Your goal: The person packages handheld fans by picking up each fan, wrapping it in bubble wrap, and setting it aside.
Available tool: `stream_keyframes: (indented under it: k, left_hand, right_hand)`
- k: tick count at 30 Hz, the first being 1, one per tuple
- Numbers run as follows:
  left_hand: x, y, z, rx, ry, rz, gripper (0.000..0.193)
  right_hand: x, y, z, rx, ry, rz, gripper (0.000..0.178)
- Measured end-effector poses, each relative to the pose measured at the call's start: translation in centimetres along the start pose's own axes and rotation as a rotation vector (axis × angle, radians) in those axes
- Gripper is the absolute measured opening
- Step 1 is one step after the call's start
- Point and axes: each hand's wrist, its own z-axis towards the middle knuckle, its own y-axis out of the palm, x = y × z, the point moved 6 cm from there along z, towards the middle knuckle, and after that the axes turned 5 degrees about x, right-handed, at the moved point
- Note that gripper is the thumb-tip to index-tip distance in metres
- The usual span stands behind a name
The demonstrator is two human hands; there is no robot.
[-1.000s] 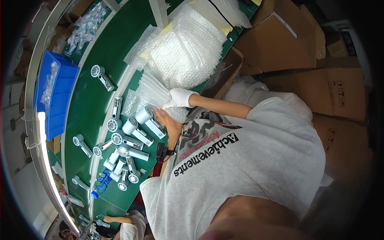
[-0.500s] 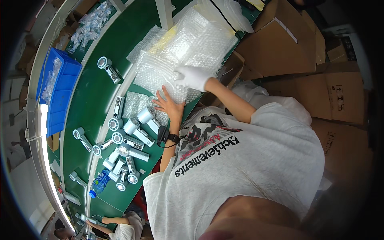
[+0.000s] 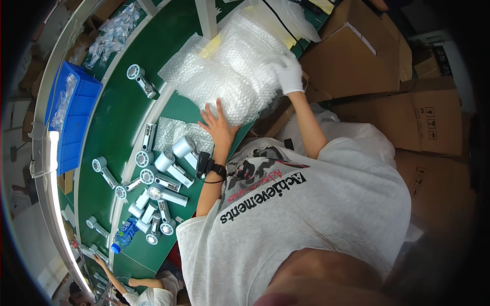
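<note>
Sheets of clear bubble wrap (image 3: 224, 76) lie in a loose, bulging pile on the green table. My bare left hand (image 3: 221, 127), a black strap and device at its wrist, is open with spread fingers against the pile's near edge. My right hand (image 3: 288, 74), in a white glove, touches the pile's right side; motion smears its fingers, so their grip is unclear. Beside my left hand lies a smaller bubble wrap piece (image 3: 176, 135). Several pale blue handheld fans (image 3: 178, 173) lie in a cluster left of my left forearm.
A single fan (image 3: 141, 81) lies on the green belt beyond a metal rail. A blue bin (image 3: 79, 117) with clear bags stands at the far left. A blue-capped bottle (image 3: 125, 234) lies near the fans. Cardboard boxes (image 3: 357, 56) stand at right. Another person's arm (image 3: 115, 278) reaches in at lower left.
My right hand has moved right and away from my left hand. The bubble wrap between them has shifted and bulged, baring green table near the rail. The other person's arm has reached farther left.
</note>
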Motion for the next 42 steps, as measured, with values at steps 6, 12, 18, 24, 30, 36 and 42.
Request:
stream_keyframes:
  k: [6,12,18,24,30,36,42]
  left_hand:
    - [0.2,2.3,1.9,-0.058,-0.038,-0.104,0.111]
    - [0.2,1.1,-1.8,-0.411,0.032,0.050,0.080]
    - [-2.8,-6.7,2.4,-0.014,-0.279,-0.441,0.046]
    - [-9.8,-0.9,6.3,-0.124,-0.207,-0.173,0.034]
    - [-18.4,-6.2,15.8,0.131,-0.249,0.052,0.050]
    - [-20.8,-4.9,25.9,0.505,-0.494,-0.013,0.082]
    - [-18.4,-2.1,27.0,0.200,-0.342,-0.026,0.075]
  right_hand:
    - [-15.3,2.4,0.8,-0.601,-0.249,0.573,0.051]
    - [-13.1,15.0,-8.9,-0.792,-1.308,0.010,0.041]
    - [-13.7,16.3,-10.2,-1.209,-1.405,-0.462,0.032]
    - [-18.5,10.4,-6.6,-1.167,-1.013,0.100,0.027]
    - [-10.0,-2.8,4.3,-0.520,-0.013,0.176,0.028]
    - [1.9,-6.6,11.7,-0.276,0.104,-0.463,0.061]
    - [8.9,-4.5,17.1,-0.233,0.591,-0.362,0.092]
